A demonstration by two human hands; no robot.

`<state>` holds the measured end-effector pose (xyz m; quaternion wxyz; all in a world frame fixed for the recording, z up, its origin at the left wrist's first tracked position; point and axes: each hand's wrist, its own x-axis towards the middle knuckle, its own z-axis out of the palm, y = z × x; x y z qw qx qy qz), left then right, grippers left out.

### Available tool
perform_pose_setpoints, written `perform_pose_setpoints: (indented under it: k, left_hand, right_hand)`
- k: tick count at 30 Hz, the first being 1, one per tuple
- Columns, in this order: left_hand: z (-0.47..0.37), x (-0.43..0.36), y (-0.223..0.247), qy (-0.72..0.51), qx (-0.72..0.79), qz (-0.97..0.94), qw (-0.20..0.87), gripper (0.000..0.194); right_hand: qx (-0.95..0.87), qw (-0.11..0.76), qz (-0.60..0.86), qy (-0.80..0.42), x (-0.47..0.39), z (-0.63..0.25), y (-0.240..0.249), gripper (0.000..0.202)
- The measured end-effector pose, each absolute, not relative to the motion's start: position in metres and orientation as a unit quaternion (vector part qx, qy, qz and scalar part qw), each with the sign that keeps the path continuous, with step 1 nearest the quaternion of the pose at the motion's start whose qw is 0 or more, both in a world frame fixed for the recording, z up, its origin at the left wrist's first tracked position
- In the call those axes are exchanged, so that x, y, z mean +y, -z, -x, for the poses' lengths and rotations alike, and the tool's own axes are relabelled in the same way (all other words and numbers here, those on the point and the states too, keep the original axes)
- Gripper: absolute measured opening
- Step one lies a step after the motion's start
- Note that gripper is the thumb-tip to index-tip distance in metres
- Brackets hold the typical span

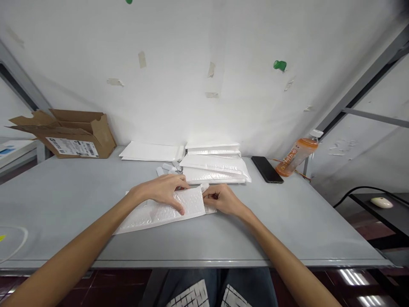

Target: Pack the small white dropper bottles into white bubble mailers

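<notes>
A white padded bubble mailer [159,216] lies at a slant near the front of the table. My left hand [164,190] grips its upper edge, with the thumb pressed on the front face and the fingers behind. At the mailer's right end, my right hand [223,199] is closed, its fingertips curled in at the opening. What those fingertips pinch is partly hidden. A small whitish piece [204,186] sticks up at the mailer's top right corner, close to them. Just behind my left hand lie several small white pieces [169,168], too small to name.
Behind my hands lies a stack of white bubble mailers [212,164], with more flat mailers [151,151] to its left. An open cardboard box [79,138] stands at the far left. A black phone [267,169] and an orange drink bottle [297,155] are at the right.
</notes>
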<state>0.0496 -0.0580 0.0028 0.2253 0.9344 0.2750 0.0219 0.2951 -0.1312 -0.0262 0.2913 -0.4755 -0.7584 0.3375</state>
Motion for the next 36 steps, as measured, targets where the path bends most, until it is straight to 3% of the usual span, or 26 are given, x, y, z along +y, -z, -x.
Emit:
perform_pose_setpoints:
  k: [24, 36]
  left_hand:
    - [-0.055, -0.064, -0.010, -0.032, 0.297, -0.924, 0.236, 0.042]
    - [-0.058, -0.066, -0.010, -0.047, 0.291, -0.924, 0.243, 0.044]
  right_hand:
    - [-0.807, 0.280, 0.466, -0.231, -0.134, -0.287, 0.033, 0.028]
    - [-0.776, 0.244, 0.555, -0.175, -0.132, -0.282, 0.034, 0.024]
